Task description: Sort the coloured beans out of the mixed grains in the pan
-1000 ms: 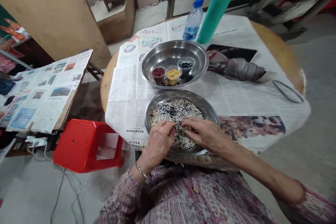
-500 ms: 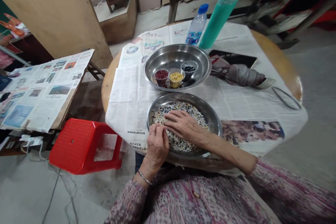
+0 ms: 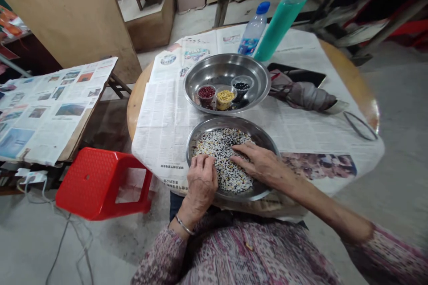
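Now the right hand (image 3: 262, 164) has moved apart from the left hand (image 3: 202, 182), baring more of the mixed grains (image 3: 234, 178) between them in the nearer steel basin (image 3: 264, 136). Its fingers are spread open over the mix; the left's are curled at the basin's near-left side, and whether they pinch anything I cannot tell. Behind, the farther basin (image 3: 200, 71) holds cups of red (image 3: 206, 92), yellow (image 3: 225, 96) and black beans (image 3: 241, 85). Newspaper (image 3: 160, 120) covers most of the round wooden counter (image 3: 133, 111); a red stool (image 3: 85, 178) stands beside it on the grey floor (image 3: 117, 254).
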The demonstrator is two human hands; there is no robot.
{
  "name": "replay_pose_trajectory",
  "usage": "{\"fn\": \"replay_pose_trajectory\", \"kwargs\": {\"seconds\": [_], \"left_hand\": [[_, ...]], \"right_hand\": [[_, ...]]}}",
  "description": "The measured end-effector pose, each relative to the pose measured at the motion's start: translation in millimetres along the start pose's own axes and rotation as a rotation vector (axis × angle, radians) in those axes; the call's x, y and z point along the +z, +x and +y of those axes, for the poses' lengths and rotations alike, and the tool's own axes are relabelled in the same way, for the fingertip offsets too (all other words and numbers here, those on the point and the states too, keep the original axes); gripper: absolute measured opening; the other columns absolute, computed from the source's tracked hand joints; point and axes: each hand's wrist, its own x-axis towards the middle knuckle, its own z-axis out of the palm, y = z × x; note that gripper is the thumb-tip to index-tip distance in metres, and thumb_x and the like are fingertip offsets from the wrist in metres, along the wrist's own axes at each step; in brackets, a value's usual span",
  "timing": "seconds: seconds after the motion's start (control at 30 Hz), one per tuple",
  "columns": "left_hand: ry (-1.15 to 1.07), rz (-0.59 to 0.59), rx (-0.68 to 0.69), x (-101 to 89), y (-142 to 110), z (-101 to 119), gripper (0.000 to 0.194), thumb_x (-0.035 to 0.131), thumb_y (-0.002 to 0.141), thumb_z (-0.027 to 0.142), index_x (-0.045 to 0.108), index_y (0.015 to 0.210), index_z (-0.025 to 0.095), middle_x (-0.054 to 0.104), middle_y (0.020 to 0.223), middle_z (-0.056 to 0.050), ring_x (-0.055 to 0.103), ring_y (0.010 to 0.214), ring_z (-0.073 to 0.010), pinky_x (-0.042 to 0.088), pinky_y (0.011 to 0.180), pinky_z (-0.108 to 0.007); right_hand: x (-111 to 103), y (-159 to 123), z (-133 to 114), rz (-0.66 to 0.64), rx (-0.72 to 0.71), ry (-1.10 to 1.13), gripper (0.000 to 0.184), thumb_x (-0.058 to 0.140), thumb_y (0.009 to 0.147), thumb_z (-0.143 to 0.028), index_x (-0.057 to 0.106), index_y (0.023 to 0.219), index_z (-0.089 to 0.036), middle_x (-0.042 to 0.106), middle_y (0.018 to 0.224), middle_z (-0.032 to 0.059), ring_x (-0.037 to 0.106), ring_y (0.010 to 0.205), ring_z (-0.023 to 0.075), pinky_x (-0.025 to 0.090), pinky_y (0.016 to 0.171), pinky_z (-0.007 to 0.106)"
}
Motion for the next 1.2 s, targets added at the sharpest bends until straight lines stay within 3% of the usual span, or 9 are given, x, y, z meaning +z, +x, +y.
{"fn": "replay_pose_trajectory", "kwargs": {"seconds": [0.1,0.2,0.3,0.43,0.67,0.77,0.9,1.07,1.2], "left_hand": [[0.005,-0.007,-0.013,0.4,0.9,0.6,0.022,0.047,0.097,0.009,0.059,0.112,0.019,0.065,0.111,-0.009,0.062,0.106,-0.0233,0.056,0.095,-0.041],[-0.027,0.022,-0.012,0.4,-0.8,0.0,0.025,0.045,0.097,0.007,0.059,0.114,0.019,0.065,0.112,-0.010,0.062,0.106,-0.0228,0.056,0.095,-0.041],[-0.098,0.154,0.032,1.2,-5.9,-2.9,0.026,0.042,0.098,0.007,0.060,0.114,0.018,0.065,0.110,-0.011,0.063,0.105,-0.0212,0.056,0.094,-0.038],[-0.194,0.300,0.112,4.7,-13.5,-8.7,0.022,0.042,0.098,0.009,0.060,0.107,0.018,0.066,0.104,-0.010,0.064,0.100,-0.0194,0.056,0.089,-0.035],[-0.251,0.325,0.080,6.3,-13.2,-10.3,0.017,0.044,0.095,0.009,0.059,0.095,0.019,0.064,0.097,-0.009,0.061,0.094,-0.0195,0.055,0.085,-0.034],[-0.249,0.313,0.099,5.5,-11.8,-10.4,0.016,0.046,0.094,0.007,0.057,0.094,0.018,0.063,0.097,-0.009,0.060,0.092,-0.0190,0.056,0.083,-0.033],[-0.253,0.330,0.118,6.4,-11.5,-11.8,0.016,0.047,0.092,0.005,0.056,0.093,0.018,0.062,0.094,-0.008,0.060,0.090,-0.0189,0.056,0.082,-0.033],[-0.269,0.352,0.115,8.2,-11.5,-12.3,0.017,0.047,0.093,0.004,0.056,0.093,0.018,0.061,0.094,-0.007,0.060,0.090,-0.0188,0.056,0.081,-0.033],[-0.280,0.358,0.101,8.7,-11.3,-11.8,0.017,0.047,0.094,0.004,0.056,0.093,0.018,0.062,0.094,-0.007,0.060,0.092,-0.0185,0.055,0.082,-0.032]], "right_hand": [[7.3,-2.7,-14.6,-0.009,0.012,0.013,0.040,0.054,0.097,-0.040,0.063,0.126,-0.013,0.071,0.112,0.0167,0.070,0.099,0.0285,0.057,0.089,0.044],[15.6,3.6,-28.2,-0.044,-0.032,0.100,0.025,0.051,0.097,-0.025,0.066,0.115,-0.017,0.071,0.106,0.0130,0.069,0.095,0.0254,0.057,0.086,0.042],[23.0,13.0,-39.7,-0.064,-0.123,0.233,0.021,0.048,0.094,-0.014,0.067,0.102,-0.019,0.070,0.097,0.0094,0.068,0.091,0.0219,0.057,0.084,0.038],[27.6,27.8,-51.6,-0.113,-0.210,0.307,0.020,0.049,0.096,-0.014,0.067,0.104,-0.018,0.070,0.098,0.0095,0.065,0.091,0.0204,0.055,0.083,0.036],[25.6,65.1,-52.3,-0.239,-0.512,0.059,0.018,0.057,0.094,-0.021,0.071,0.104,-0.017,0.069,0.116,0.0134,0.056,0.114,0.0275,0.048,0.097,0.044],[23.8,76.9,-39.1,-0.174,-0.490,-0.057,0.020,0.056,0.096,-0.028,0.071,0.102,-0.017,0.068,0.118,0.0146,0.055,0.117,0.0297,0.047,0.098,0.047],[14.5,77.4,-12.6,-0.122,-0.351,-0.184,0.022,0.051,0.098,-0.028,0.070,0.094,-0.018,0.068,0.104,0.0138,0.060,0.100,0.0269,0.050,0.087,0.041],[-3.1,48.8,11.1,-0.162,-0.179,-0.119,0.021,0.049,0.097,-0.024,0.070,0.096,-0.021,0.069,0.093,0.0080,0.065,0.083,0.0205,0.052,0.077,0.033],[-9.1,15.7,-5.6,-0.148,-0.237,0.008,0.021,0.052,0.098,-0.025,0.069,0.108,-0.020,0.071,0.099,0.0083,0.067,0.088,0.0205,0.054,0.080,0.034]]}}
